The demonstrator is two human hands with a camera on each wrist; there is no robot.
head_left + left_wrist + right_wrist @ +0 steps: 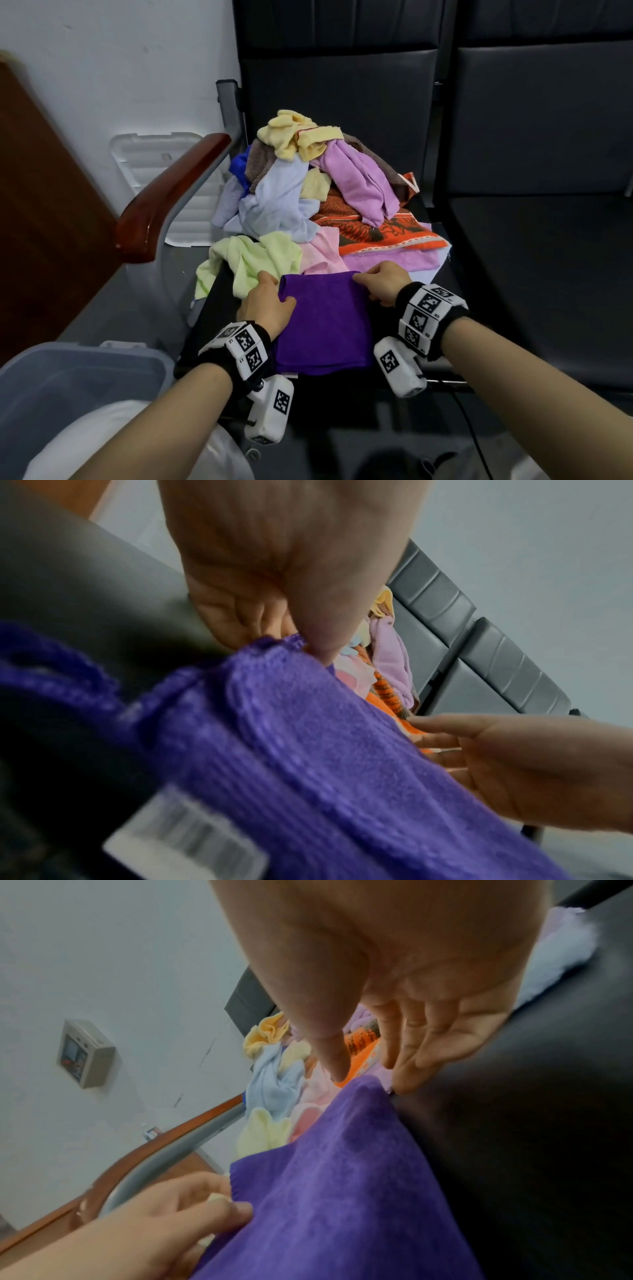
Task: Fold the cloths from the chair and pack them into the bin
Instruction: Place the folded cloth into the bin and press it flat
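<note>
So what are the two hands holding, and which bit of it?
The purple cloth, at its far corners: left hand pinches the far left corner, right hand the far right one.

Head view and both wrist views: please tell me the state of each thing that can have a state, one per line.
Dark purple terry cloth: folded flat on the black chair seat.
Left hand: pinches the cloth's far left corner.
Right hand: pinches the far right corner.
Pile of mixed coloured cloths: crumpled, unfolded.
Translucent grey plastic bin: open; contents unclear.
White plastic lid: off, leaning against the wall.
</note>
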